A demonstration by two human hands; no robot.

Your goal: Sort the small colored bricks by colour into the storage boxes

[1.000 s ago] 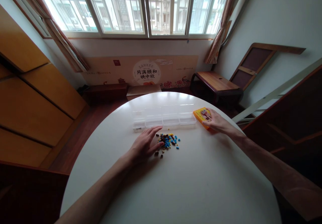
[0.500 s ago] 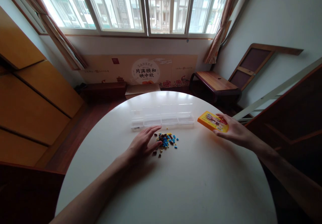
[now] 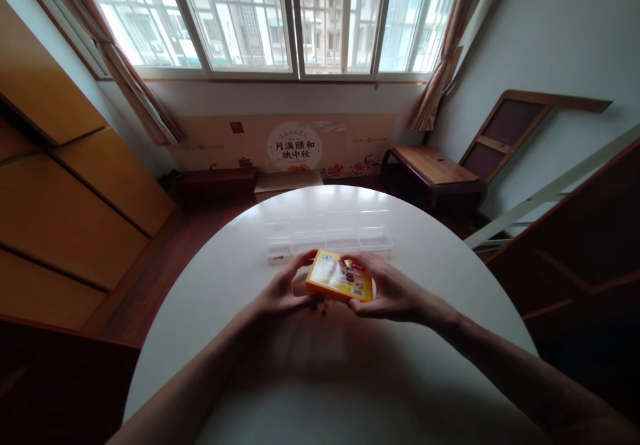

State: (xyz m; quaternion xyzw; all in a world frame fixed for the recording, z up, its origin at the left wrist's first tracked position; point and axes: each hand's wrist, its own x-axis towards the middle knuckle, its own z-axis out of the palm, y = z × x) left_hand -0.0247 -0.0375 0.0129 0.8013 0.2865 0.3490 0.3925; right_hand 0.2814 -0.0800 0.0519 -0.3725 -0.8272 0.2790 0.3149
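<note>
Yellow box (image 3: pixel 333 280): off the table (image 3: pixel 210 298), between the fingers; seemingly closed.
Right hand (image 3: pixel 393 290): pinching one end.
Left hand (image 3: pixel 279 293): fingers curved about the other; grip unclear.
Bits (image 3: pixel 324 312): some loose below the fingers, apparently ungathered.
Tray (image 3: pixel 375 240): beyond the fingertips, lids raised.
</note>
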